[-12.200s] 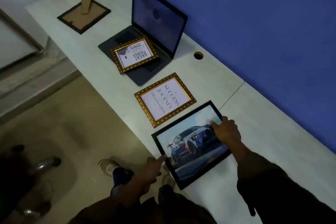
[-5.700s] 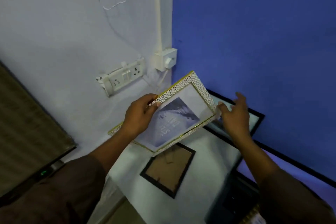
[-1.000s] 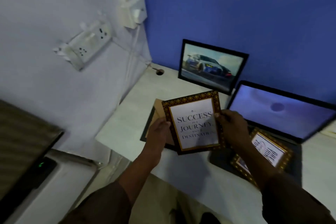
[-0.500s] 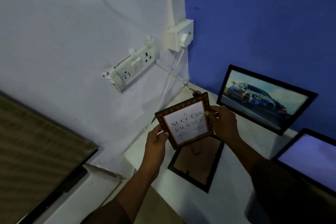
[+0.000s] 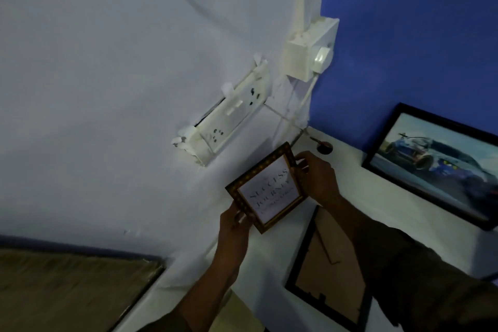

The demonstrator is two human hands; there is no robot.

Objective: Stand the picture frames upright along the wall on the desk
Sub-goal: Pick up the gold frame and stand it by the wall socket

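Observation:
Both hands hold a small gold-edged frame [image 5: 270, 193] with a "Success is a journey" print, tilted close to the white side wall above the desk's left end. My left hand [image 5: 235, 224] grips its lower left corner. My right hand [image 5: 315, 176] grips its upper right edge. A black frame with a race car picture [image 5: 433, 163] stands upright against the blue wall on the white desk [image 5: 358, 191]. Another black frame [image 5: 327, 268] lies face down on the desk, its brown backing and stand showing.
A loose socket strip [image 5: 231, 113] and a switch box [image 5: 310, 50] with a cable hang on the white wall just above the desk corner. A round cable hole [image 5: 324, 148] sits in the desk near the corner. A dark screen edge [image 5: 75, 286] fills the lower left.
Both hands have carried the gold-edged frame farther left toward the white wall. The view has shifted left, so the laptop has left the picture.

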